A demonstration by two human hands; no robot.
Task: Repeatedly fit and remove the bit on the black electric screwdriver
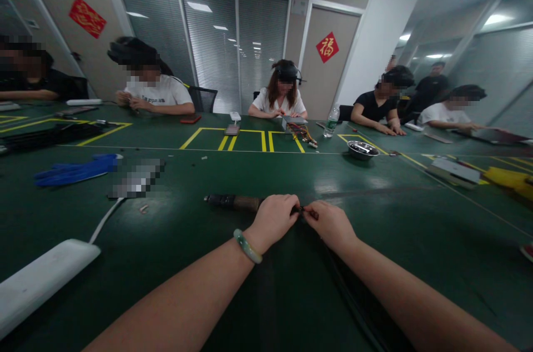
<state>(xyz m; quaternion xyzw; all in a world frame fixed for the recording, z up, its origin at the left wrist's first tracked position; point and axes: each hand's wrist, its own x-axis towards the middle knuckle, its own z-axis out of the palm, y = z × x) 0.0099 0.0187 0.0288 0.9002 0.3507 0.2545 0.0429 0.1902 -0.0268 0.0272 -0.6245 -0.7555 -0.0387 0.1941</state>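
Note:
A long dark cylindrical tool (239, 203) with a brownish body and a narrower black tip lies across the green table, tip to the left. My left hand (277, 213), with a jade-like bangle (247, 246) on its wrist, is closed round the tool's right end. Close beside it, my right hand (328, 221) is closed in a pinch at a small dark part by the tool's end; the fingers hide most of it. A black cable (345, 285) runs from near my right hand down under the right forearm.
At left are a white power strip (45, 280), its white cord, a blurred-out flat device (137, 179) and a blue glove (77, 170). A metal bowl (363, 149), a water bottle (332, 120) and loose wires (303, 132) stand farther back. Several people sit across the table (200, 296).

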